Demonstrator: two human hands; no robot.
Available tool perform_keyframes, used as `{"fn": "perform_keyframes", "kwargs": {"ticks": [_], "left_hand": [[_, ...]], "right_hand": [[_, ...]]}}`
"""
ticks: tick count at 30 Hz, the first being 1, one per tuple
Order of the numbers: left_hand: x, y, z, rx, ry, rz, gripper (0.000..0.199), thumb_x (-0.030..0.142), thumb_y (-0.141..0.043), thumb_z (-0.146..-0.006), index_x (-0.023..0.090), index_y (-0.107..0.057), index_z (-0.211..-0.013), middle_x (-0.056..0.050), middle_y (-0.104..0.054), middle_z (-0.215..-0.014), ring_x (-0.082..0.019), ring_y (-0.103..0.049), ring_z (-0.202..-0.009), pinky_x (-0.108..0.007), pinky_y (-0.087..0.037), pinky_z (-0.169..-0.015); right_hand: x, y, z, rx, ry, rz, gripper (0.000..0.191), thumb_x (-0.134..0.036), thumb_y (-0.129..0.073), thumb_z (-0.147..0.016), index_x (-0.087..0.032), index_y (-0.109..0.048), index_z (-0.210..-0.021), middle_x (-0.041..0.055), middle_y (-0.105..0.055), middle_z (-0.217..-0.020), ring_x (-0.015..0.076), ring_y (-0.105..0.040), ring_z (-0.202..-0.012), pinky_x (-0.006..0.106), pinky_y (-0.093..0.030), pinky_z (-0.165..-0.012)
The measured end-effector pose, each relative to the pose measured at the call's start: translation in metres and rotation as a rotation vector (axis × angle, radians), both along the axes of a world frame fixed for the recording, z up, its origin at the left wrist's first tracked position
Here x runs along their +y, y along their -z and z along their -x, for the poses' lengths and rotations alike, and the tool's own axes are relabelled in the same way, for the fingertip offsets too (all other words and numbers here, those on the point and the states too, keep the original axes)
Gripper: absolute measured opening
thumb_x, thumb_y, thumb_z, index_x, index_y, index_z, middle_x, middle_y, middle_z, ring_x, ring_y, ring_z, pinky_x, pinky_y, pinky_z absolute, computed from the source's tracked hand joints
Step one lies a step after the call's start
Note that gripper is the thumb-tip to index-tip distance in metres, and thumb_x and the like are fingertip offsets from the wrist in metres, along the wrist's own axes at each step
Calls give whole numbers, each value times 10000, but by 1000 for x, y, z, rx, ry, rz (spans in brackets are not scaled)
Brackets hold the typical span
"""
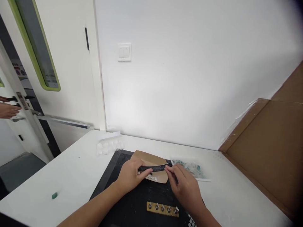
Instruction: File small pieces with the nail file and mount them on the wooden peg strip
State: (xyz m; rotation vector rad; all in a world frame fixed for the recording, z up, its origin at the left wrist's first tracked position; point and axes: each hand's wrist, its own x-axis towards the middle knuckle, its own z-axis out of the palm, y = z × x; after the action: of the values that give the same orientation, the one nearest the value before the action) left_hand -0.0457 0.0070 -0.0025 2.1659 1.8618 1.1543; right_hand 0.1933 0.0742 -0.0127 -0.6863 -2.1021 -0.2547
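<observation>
My left hand [132, 173] grips the left end of a black, slightly curved strip [153, 168], thumb along its near side. At its other end, my right hand [183, 184] pinches the tip between thumb and fingers. The strip is held above a brown paper tray [148, 157], which contains small white bits [151, 178]. What the strip is made for I cannot make out. Nearer to me on the black mat [132, 198] lies a tan bar [163, 209] with several round metal pieces and white pegs along it.
Right of the mat is a white tray [191, 168] of clear bags with green pieces. A clear compartment box [109, 146] stands back left, and a green piece [54, 195] lies front left. Cardboard [272, 148] borders the right. Another person's hand [9, 111] is by the door.
</observation>
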Motion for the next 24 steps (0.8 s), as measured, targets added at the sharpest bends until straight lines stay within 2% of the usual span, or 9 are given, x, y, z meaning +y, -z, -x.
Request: {"fn": "perform_keyframes", "kwargs": {"ticks": [4, 8, 12, 15, 18, 21, 24], "left_hand": [[-2, -2, 0, 31, -13, 9, 348, 530, -661, -954, 201, -709, -853, -26, -707, -733, -195, -654, -705, -293, -427, -659], [-5, -5, 1, 77, -9, 30, 422, 618, -702, -888, 197, -692, -886, -54, -720, -808, -232, -668, -751, -303, -444, -663], [-8, -11, 2, 87, 25, 71, 380, 581, -604, -980, 216, -710, -969, -52, -743, -877, -230, -688, -783, -289, -445, -673], [-11, -17, 2, 53, 74, 108, 330, 501, -483, -1065, 272, -713, -1124, -20, -770, -939, -210, -714, -816, -279, -446, -693], [-12, -21, 0, 4, 128, 144, 371, 428, -385, -1107, 263, -717, -1117, -15, -766, -912, -198, -716, -823, -277, -464, -723], [-13, -22, -3, -65, 222, 196, 383, 381, -331, -1120, 249, -666, -1250, 4, -741, -830, -158, -683, -705, -262, -503, -743], [-15, -23, -9, -245, 362, 290, 413, 376, -288, -1125, 226, -585, -1370, 6, -718, -848, -115, -618, -576, -257, -530, -730]], "right_hand": [[-4, -4, 4, -16, 55, -55, 191, -272, -560, -1057, -208, -626, -889, 14, -609, -718, 173, -563, -633, 310, -377, -649], [-1, -5, 0, 24, 103, -10, 194, -312, -579, -1048, -214, -618, -885, 15, -614, -716, 181, -578, -631, 312, -386, -638], [-2, -7, -4, 134, 48, 86, 166, -311, -578, -1045, -225, -652, -925, 26, -640, -749, 191, -609, -674, 310, -443, -656], [-6, -9, -6, 300, 47, 191, 149, -322, -584, -1040, -231, -690, -989, 42, -686, -830, 195, -633, -713, 308, -484, -657], [-9, -11, -5, 360, 9, 312, 156, -335, -592, -1035, -234, -705, -999, 37, -702, -844, 190, -652, -708, 304, -509, -645], [-12, -9, -1, 327, -53, 367, 162, -324, -588, -1037, -231, -705, -975, 22, -685, -801, 178, -651, -680, 299, -515, -641], [-12, -8, 5, 299, -60, 331, 155, -305, -590, -1036, -228, -700, -958, 17, -663, -772, 172, -635, -680, 294, -505, -640]]}}
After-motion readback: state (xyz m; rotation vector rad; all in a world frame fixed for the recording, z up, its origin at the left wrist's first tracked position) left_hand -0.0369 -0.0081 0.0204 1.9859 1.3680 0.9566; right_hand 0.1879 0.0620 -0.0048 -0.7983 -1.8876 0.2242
